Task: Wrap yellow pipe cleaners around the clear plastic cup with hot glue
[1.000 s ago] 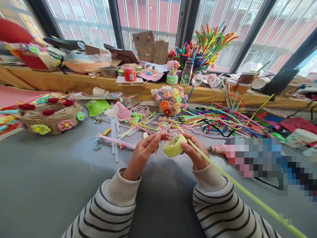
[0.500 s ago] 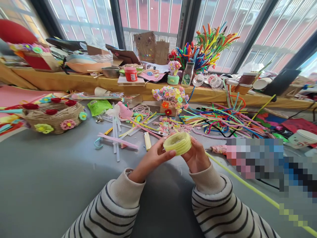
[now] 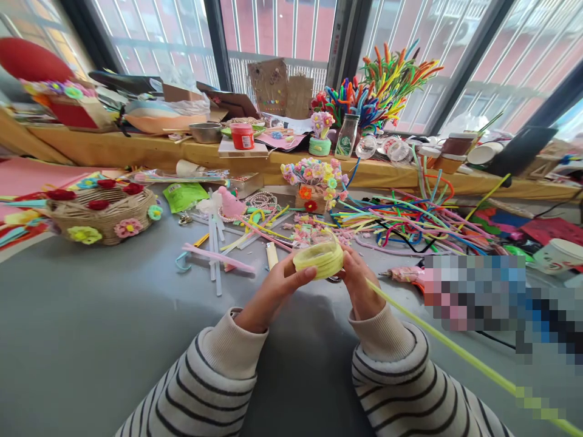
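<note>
My left hand [image 3: 277, 288] is closed round the left side of a small round piece wound with pale yellow fuzzy pipe cleaner [image 3: 321, 262], thumb on its near face. Clear plastic shows inside its rim. At its right edge is my right hand [image 3: 359, 280], fingers bent and closed on the yellow pipe cleaner. A long loose length of this strand [image 3: 437, 331] runs from behind my right hand to the lower right corner. Just beyond my left hand lies a pale yellow lighter [image 3: 271, 255]. Scissors are partly hidden behind the wound piece.
Clear glue sticks [image 3: 213, 261] lie left of my hands. A twine basket with flowers [image 3: 102, 221] stands farther left. Loose pipe cleaners [image 3: 410, 218] spread behind on the right. A pink-wrapped glue gun [image 3: 403, 274] lies right, partly blurred out. Jars and bottles line the ledge [image 3: 282, 165].
The wound yellow piece has shifted slightly left and is turned a little. My right hand's fingers have drawn back to its right edge. The view has shifted slightly.
</note>
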Motion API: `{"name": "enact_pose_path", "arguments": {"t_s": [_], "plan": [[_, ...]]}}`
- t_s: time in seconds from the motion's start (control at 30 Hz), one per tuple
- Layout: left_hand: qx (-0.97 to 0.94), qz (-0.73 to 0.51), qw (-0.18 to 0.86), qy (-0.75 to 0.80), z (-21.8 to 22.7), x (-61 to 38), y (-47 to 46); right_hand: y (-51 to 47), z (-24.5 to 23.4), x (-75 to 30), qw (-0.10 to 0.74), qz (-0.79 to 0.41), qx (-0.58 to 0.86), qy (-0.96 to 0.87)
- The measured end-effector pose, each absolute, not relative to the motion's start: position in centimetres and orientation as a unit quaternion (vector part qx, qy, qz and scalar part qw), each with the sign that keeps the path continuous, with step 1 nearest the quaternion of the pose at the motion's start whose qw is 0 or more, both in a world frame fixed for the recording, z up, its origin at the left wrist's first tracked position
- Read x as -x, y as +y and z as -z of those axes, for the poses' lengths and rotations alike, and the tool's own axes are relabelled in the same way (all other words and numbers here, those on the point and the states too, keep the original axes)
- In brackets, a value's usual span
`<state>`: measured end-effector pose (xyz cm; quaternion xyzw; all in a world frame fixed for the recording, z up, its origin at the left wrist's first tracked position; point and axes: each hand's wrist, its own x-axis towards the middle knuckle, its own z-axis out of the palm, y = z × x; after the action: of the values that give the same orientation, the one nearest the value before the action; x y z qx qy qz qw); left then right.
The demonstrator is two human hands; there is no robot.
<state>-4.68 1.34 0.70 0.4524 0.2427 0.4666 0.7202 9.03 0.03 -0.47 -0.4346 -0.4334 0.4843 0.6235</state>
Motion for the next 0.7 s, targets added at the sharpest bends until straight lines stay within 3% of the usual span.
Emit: {"name": "enact_pose_path", "arguments": {"t_s": [0.3, 0.7], "plan": [[-0.451, -0.5, 0.685, 0.278, -0.6, 4.5, 1.4, -0.6, 0.1, -9.2, 0.57, -0.437, 0.458, -0.524], [-0.39, -0.578, 0.684, 0.215, -1.0, 5.6, 2.0, -0.1, -0.2, -10.7, 0.646, -0.409, 0.445, -0.466]]}}
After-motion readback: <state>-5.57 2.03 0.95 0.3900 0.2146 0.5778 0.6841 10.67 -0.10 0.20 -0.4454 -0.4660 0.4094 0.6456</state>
